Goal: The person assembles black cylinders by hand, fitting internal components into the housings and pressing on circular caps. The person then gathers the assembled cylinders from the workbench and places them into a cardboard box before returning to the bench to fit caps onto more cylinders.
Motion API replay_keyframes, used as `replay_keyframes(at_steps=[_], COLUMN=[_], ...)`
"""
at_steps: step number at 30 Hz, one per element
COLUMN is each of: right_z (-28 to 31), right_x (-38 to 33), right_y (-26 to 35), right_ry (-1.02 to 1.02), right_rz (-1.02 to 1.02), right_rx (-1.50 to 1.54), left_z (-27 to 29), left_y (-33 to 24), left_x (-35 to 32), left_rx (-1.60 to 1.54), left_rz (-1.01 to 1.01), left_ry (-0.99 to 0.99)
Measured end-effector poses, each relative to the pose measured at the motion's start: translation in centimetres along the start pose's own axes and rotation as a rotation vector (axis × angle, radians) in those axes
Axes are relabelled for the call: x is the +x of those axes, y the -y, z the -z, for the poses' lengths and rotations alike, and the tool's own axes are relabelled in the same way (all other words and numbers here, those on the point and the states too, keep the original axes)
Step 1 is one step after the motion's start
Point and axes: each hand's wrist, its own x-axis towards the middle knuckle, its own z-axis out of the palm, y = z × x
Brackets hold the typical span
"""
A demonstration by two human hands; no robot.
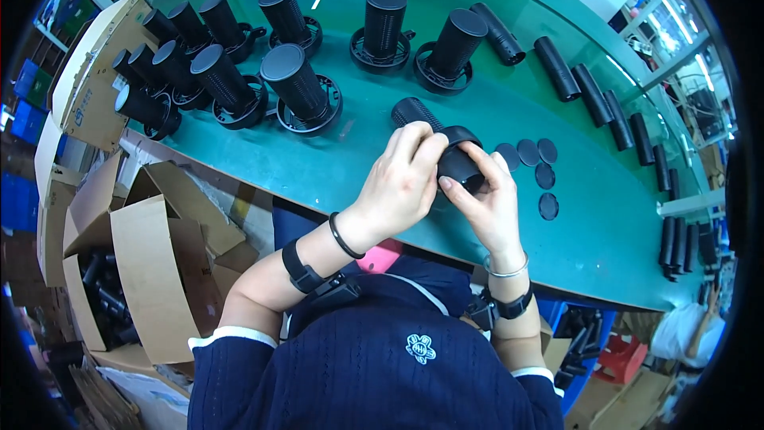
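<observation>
The black mesh tube [434, 137] sits dead centre over the counter [605, 247]. It looks light, stiff plastic, probably slick. Left hand [398, 179] wraps the body, right hand [489, 195] pinches its cap end; both grips closed. Loose discs [529, 153] at 3 o'clock.

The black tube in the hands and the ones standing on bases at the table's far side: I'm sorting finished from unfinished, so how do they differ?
The held tube lies tilted, gripped by the left hand and right hand; a standing tube is upright and untouched. The held tube has no ring base; the standing tube sits in a round base. The held tube's near end is covered by fingers; the standing tube's capped top shows. Both are black, ribbed cylinders.
</observation>
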Motion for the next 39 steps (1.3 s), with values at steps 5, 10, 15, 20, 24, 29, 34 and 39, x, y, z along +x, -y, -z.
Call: replay_keyframes(at_steps=[5, 10, 15, 20, 24, 29, 34, 39], right_z=[-0.3, -0.3, -0.2, -0.2, -0.2, -0.2, -0.7, -0.9], right_x=[0.4, 0.5, 0.6, 0.1, -0.3, -0.2, -0.1, -0.2], right_y=[0.7, 2.1, 2.8, 3.1, 2.1, 0.9, 0.6, 0.8], right_ry=[-0.024, -0.024, -0.032, -0.013, -0.022, -0.057, -0.067, -0.092], right_rz=[0.023, 0.012, 0.018, 0.023, 0.006, 0.062, 0.080, 0.034], right_rx=[-0.046, -0.077, -0.101, -0.142, -0.093, -0.075, -0.004, -0.061], left_z=[0.9, 1.6, 2.0, 2.3, 1.5, 1.1, 1.3, 1.3], left_y=[-0.5, -0.4, 0.2, 0.9, 2.3, 3.2, 3.5, 1.4], left_x=[0.5, 0.6, 0.5, 0.8, 0.2, 0.1, 0.2, 0.6], left_rx=[0.185, 0.338, 0.468, 0.556, 0.518, 0.454, 0.425, 0.577], left_rz=[-0.079, -0.149, -0.273, -0.445, -0.526, -0.608, -0.611, -0.536], left_ry=[0.138, 0.197, 0.184, 0.192, 0.117, 0.039, 0.084, 0.212])
